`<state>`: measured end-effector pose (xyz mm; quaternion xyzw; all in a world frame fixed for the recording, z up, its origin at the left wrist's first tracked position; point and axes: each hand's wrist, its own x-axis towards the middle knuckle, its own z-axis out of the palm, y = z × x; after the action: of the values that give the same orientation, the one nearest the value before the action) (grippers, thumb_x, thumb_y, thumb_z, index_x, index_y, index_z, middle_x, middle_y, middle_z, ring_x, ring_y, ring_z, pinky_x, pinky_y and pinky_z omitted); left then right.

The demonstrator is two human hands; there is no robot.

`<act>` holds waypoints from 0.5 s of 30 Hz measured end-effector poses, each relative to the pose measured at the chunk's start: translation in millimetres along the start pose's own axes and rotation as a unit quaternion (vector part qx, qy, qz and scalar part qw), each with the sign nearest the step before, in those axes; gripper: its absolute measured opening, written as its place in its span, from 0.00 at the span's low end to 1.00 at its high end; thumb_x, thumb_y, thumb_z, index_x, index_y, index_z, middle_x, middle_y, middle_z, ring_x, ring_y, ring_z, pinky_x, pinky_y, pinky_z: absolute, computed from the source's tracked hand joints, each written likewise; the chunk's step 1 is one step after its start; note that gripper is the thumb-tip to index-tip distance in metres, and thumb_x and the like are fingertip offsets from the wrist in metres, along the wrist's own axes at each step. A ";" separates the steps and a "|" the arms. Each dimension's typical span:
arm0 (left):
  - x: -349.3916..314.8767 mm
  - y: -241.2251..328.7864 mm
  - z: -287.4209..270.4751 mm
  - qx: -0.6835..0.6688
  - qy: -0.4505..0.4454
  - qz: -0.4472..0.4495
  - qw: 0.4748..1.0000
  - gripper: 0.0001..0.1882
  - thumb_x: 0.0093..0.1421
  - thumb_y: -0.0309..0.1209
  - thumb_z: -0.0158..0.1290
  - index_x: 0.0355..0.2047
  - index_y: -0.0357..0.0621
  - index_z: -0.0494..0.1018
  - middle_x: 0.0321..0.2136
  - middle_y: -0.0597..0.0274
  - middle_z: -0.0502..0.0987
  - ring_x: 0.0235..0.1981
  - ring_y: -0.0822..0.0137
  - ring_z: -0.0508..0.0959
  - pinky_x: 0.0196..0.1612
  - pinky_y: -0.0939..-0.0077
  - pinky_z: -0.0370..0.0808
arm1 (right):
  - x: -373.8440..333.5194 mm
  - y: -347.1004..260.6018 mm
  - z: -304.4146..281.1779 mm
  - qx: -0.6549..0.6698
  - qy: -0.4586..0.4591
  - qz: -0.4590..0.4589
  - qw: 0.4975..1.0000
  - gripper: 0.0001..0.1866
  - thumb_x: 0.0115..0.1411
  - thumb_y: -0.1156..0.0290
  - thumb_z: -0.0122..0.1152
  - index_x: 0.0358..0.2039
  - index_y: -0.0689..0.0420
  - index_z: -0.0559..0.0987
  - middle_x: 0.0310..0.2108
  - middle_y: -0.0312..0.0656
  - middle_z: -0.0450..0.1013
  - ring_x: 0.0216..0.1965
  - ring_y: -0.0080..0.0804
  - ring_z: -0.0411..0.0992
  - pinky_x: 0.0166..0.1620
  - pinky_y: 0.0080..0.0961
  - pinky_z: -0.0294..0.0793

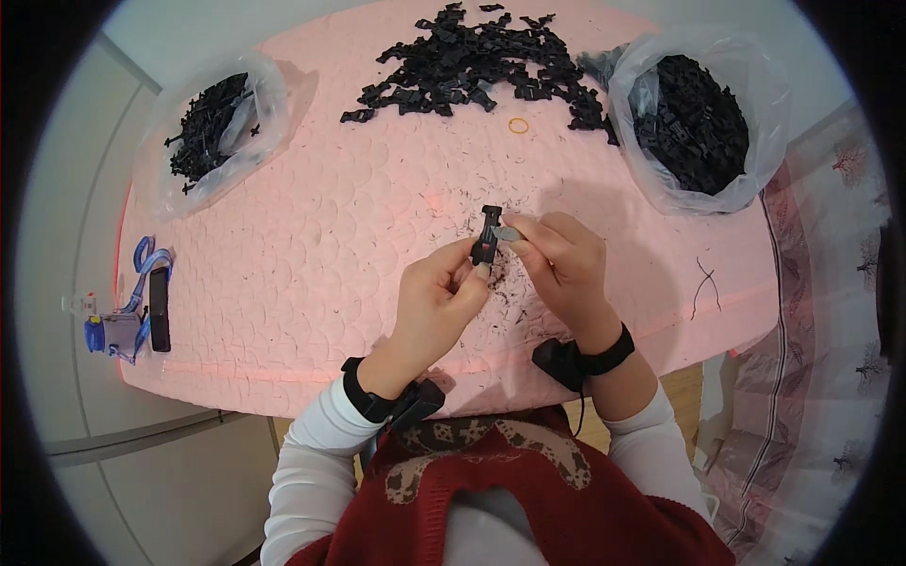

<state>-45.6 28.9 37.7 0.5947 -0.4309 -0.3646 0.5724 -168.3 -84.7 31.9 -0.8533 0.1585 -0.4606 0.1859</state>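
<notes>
Between both hands (434, 291) (569, 264), black part (487, 238)

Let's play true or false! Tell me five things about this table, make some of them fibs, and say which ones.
1. The left hand holds a black plastic piece. True.
2. The right hand is holding nothing. False: it pinches a small grey piece.
3. The left bag and the right bag both have black pieces inside. True.
4. The yellow ring is in the left bag. False: it lies on the pink cover.
5. The loose black pile lies between the bags. True.
</notes>
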 end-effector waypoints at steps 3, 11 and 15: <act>-1.1 0.3 2.3 -0.013 -0.002 -0.017 1.000 0.13 0.56 0.21 0.43 0.43 0.32 0.69 0.17 0.78 0.62 0.17 0.86 0.57 0.19 0.91 0.53 | 0.1 1.1 -1.1 -0.014 0.001 0.009 1.000 0.10 0.48 0.75 0.58 0.34 0.59 0.77 0.14 0.39 0.61 0.15 0.31 0.61 0.19 0.24 0.58; -0.2 -4.4 3.0 -0.026 0.013 -0.030 0.999 0.13 0.54 0.23 0.47 0.40 0.34 0.70 0.12 0.76 0.59 0.15 0.84 0.57 0.18 0.88 0.56 | 1.4 0.3 -0.1 0.024 -0.010 0.033 0.999 0.09 0.49 0.77 0.56 0.33 0.59 0.76 0.14 0.40 0.61 0.15 0.31 0.61 0.19 0.23 0.58; 0.1 -1.3 3.7 -0.030 0.015 -0.029 0.999 0.12 0.54 0.22 0.46 0.40 0.34 0.70 0.11 0.76 0.59 0.15 0.84 0.57 0.18 0.88 0.56 | 0.5 1.6 0.4 0.061 -0.012 0.024 0.998 0.09 0.48 0.79 0.56 0.33 0.60 0.76 0.14 0.40 0.62 0.15 0.31 0.62 0.19 0.23 0.58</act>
<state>-48.8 27.4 36.1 0.5946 -0.3939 -0.3852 0.5856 -167.8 -86.3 31.4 -0.8419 0.1485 -0.4546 0.2500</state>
